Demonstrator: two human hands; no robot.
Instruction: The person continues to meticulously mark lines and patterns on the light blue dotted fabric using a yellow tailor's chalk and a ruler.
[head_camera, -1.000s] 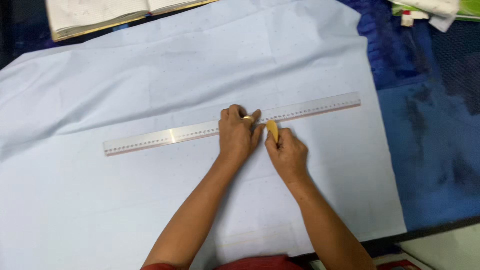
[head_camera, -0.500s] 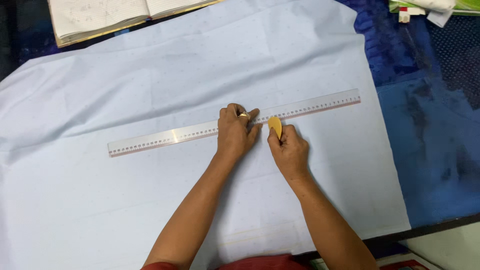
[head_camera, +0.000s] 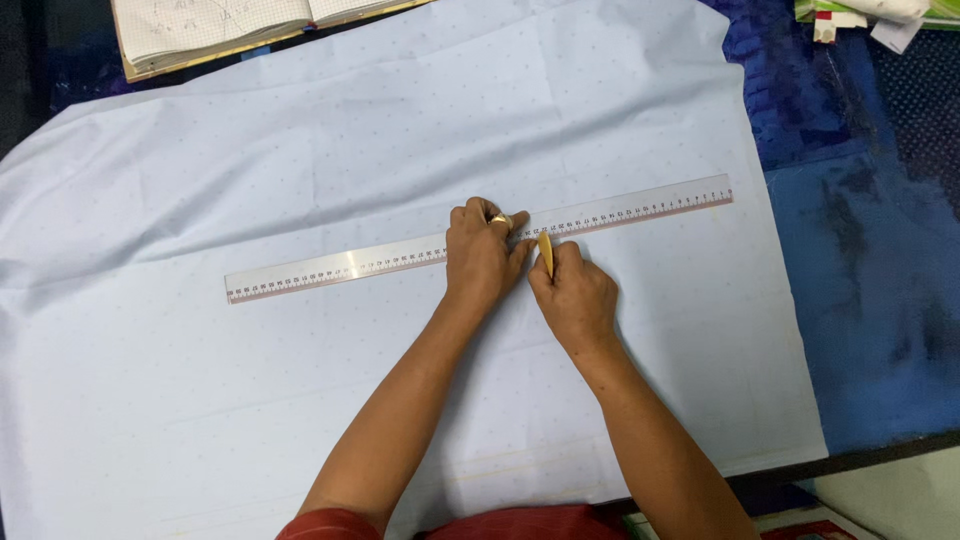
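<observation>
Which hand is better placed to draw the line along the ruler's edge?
The right hand. It holds the yellow chalk piece with its tip at the ruler edge, near the middle. The left hand lies flat on the ruler, pressing it onto the pale blue cloth.

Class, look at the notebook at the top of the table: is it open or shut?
Open. The notebook lies flat with two squared pages showing either side of its middle fold.

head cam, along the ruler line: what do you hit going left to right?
Bare light blue cloth → left end of the clear ruler → left hand pressing on the ruler → yellow chalk piece in the right hand → ruler's right end → dark blue table cover.
</observation>
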